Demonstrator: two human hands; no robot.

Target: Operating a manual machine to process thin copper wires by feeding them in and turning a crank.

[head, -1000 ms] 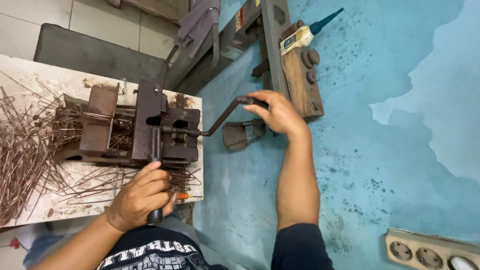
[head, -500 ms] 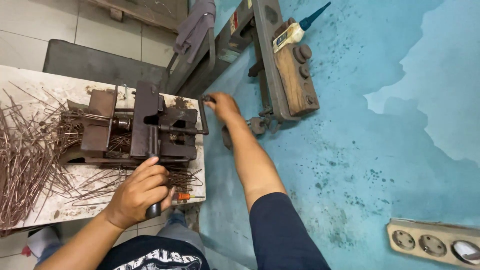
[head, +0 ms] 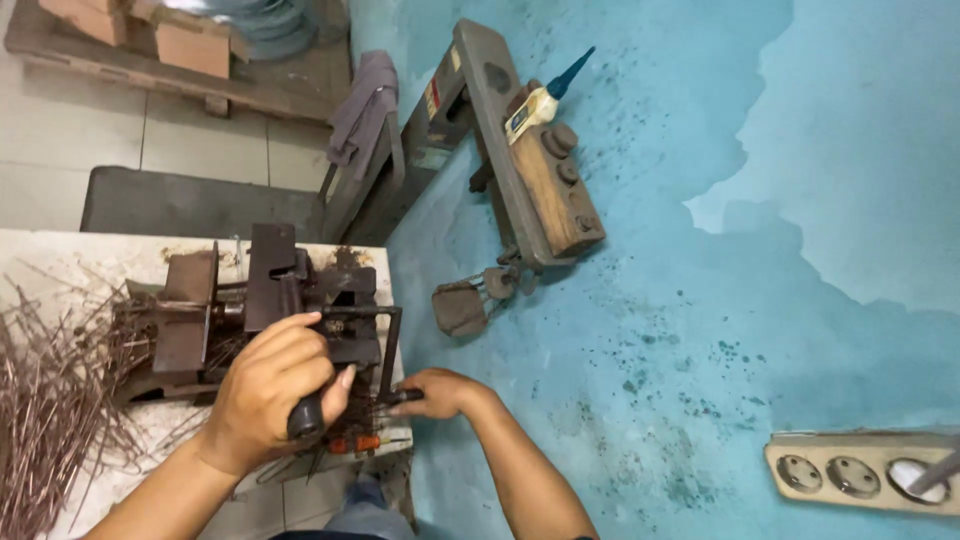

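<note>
Both hands are closing on parts of the same small machine. The left hand (head: 270, 385) is wrapping its fingers firmly around a dark upright handle (head: 303, 418), with the thumb lying across the top. The right hand (head: 437, 392) is gripping the end of the bent crank lever (head: 392, 350), which is standing at the right edge of the machine, low and close to the body of the person.

The rusty metal bending machine (head: 265, 310) is sitting on a dirty white table (head: 90, 255). A big pile of thin brown wire pieces (head: 45, 400) is lying just beside it on the left, and some pieces are reaching into the machine. A small tool with an orange handle (head: 362, 442) is lying on the table edge near the left hand. On the blue painted floor, well apart from the table, a long wooden and metal frame (head: 530, 170) is resting with a glue bottle (head: 545, 100) on it, and a beige power strip (head: 865, 470) is lying at the far right.

To do this stroke well, I think the left hand should be keeping its handle steady so the machine is not sliding on the table, while the right hand is turning the crank in one smooth sweep. The fingers should be staying clear of the moving jaws, and the wire inside should be sitting straight; whether it is, I cannot tell, because the left hand is hiding it.
</note>
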